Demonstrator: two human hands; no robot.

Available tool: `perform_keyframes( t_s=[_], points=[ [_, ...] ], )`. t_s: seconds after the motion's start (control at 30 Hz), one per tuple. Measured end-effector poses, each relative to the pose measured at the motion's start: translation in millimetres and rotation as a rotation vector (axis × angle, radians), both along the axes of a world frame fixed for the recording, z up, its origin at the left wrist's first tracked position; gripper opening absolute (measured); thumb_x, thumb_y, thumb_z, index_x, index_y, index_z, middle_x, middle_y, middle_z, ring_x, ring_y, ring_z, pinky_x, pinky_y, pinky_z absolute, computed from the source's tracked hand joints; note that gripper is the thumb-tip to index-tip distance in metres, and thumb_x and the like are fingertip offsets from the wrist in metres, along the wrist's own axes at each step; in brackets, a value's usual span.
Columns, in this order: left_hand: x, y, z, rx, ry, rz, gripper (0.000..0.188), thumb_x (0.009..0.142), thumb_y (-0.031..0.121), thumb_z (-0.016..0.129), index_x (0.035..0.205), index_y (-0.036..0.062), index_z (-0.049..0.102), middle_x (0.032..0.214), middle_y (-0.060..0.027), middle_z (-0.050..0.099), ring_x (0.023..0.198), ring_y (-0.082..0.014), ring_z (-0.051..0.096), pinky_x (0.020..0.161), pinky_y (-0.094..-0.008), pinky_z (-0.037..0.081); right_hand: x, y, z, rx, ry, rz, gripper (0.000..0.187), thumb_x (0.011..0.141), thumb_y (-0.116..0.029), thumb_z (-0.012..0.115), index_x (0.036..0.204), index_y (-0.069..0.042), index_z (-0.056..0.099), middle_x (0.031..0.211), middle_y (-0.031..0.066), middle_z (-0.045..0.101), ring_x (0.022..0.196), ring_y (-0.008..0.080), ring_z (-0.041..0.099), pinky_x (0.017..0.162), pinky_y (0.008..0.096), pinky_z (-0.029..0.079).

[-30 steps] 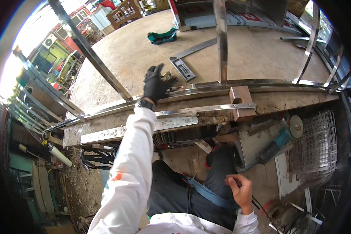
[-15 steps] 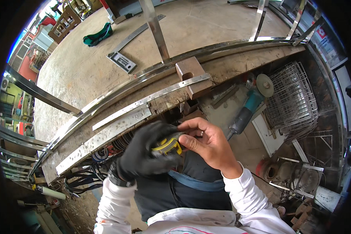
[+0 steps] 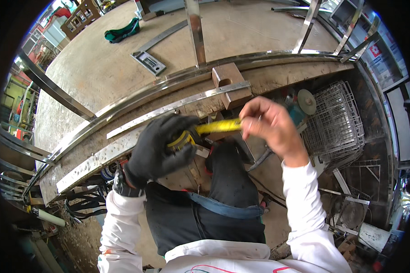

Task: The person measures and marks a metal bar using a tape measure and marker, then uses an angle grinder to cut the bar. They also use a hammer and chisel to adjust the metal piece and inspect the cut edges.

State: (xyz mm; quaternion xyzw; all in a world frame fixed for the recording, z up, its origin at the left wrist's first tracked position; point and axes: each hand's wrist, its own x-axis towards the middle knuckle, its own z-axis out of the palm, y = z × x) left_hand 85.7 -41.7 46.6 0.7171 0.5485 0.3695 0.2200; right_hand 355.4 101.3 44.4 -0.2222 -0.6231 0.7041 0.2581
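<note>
My left hand (image 3: 161,145), in a black glove, is closed around the case of a yellow and black tape measure (image 3: 184,141). From the case a short length of yellow blade (image 3: 218,126) stretches to the right. My bare right hand (image 3: 273,129) pinches the free end of that blade between thumb and fingers. Both hands are in the air in front of the bench edge. Just beyond them lies a narrow perforated metal strip (image 3: 177,107), its right end resting on a brown metal block (image 3: 230,82) with a hole.
A curved shiny metal frame (image 3: 159,90) with upright bars runs along the bench. Farther back lie a metal square (image 3: 149,63) and green goggles (image 3: 122,31). An angle grinder (image 3: 300,111), partly hidden, and a wire basket (image 3: 335,120) are at the right.
My right hand has moved right and up, drawing the yellow blade out of the case. My left hand has shifted slightly left and up with the tape measure.
</note>
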Motion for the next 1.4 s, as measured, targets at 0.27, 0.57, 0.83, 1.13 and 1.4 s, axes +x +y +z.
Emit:
perform_keyframes(
  t_s=[0.27,0.57,0.83,1.13,1.4],
  points=[
    [-58,20,9,-0.034,0.309,0.166,0.049,0.093,0.013,0.065,0.141,0.0072,0.064,0.107,-0.0158,0.067,0.095,-0.0331,0.066,0.089,-0.0426,0.052,26,150,1,0.196,-0.067,-0.169,0.027,0.102,-0.030,0.068,0.112,-0.005,0.068,0.097,0.0028,0.072,0.089,0.0099,0.068,0.083,0.0253,0.054],
    [-70,6,-25,-0.094,0.310,0.293,0.044,0.089,0.017,0.069,0.132,0.0092,0.072,0.103,-0.0145,0.068,0.094,-0.0335,0.068,0.085,-0.0403,0.053,6,145,-31,0.505,-0.318,-0.078,0.022,0.100,-0.022,0.073,0.109,-0.002,0.071,0.096,0.0012,0.072,0.090,0.0099,0.066,0.084,0.0268,0.052],
    [-89,4,-36,-0.140,0.216,0.319,0.043,0.087,0.011,0.069,0.130,0.0069,0.073,0.107,-0.0146,0.070,0.098,-0.0331,0.070,0.088,-0.0392,0.054,-4,131,-27,0.481,-0.381,-0.069,0.022,0.097,-0.018,0.077,0.111,-0.001,0.073,0.099,0.0000,0.071,0.090,0.0080,0.063,0.084,0.0243,0.052],
    [-94,-3,-38,-0.005,0.376,0.313,0.041,0.083,0.011,0.072,0.124,0.0092,0.075,0.107,-0.0143,0.071,0.100,-0.0371,0.069,0.086,-0.0432,0.055,11,143,-19,0.523,-0.222,-0.383,0.025,0.101,-0.019,0.068,0.119,-0.003,0.073,0.106,0.0042,0.075,0.099,0.0125,0.071,0.086,0.0268,0.052],
    [-90,-1,-46,-0.028,0.287,0.351,0.046,0.075,0.010,0.074,0.121,0.0093,0.076,0.105,-0.0132,0.070,0.098,-0.0359,0.069,0.086,-0.0432,0.056,36,177,-67,1.029,-0.520,-0.517,0.029,0.097,-0.012,0.070,0.125,-0.006,0.072,0.127,0.0109,0.070,0.114,0.0268,0.068,0.096,0.0371,0.054]
  ],
)
